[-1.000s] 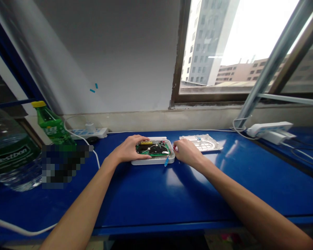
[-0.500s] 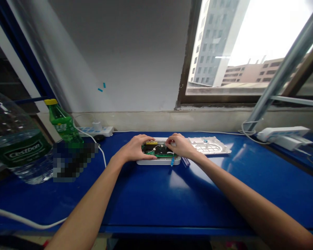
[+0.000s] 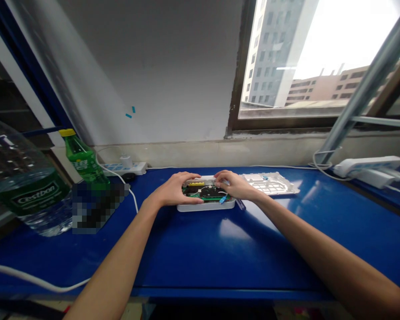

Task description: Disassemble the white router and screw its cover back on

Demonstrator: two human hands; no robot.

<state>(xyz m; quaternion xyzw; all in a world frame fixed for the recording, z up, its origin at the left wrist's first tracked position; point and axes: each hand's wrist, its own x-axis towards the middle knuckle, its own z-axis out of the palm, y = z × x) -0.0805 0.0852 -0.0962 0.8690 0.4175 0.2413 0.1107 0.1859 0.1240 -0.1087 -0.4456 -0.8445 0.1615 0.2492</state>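
My left hand [image 3: 175, 189] cups the left side of a white plastic case [image 3: 206, 206], which holds a green circuit board [image 3: 203, 192]. The board carries a yellow component and a black part with thin white wires. My right hand [image 3: 236, 185] lies over the board's right side, its fingers bunched toward the far rim; what they pinch is hidden. A small blue tab [image 3: 223, 199] sticks out by my right thumb. A dark blue stick [image 3: 240, 204] lies just beyond the case's right corner.
A white ribbed cover plate [image 3: 270, 183] lies right of the case on the blue table [image 3: 200, 253]. A green soda bottle [image 3: 83, 159], a large water bottle [image 3: 28, 186], power strips [image 3: 368, 166] and white cables stand along the back and sides. A pixelated patch [image 3: 96, 208] hides part of the left.
My right hand has moved left from beside the case onto the board. The dark blue stick now shows by the case's right corner. The whole view has shifted slightly.
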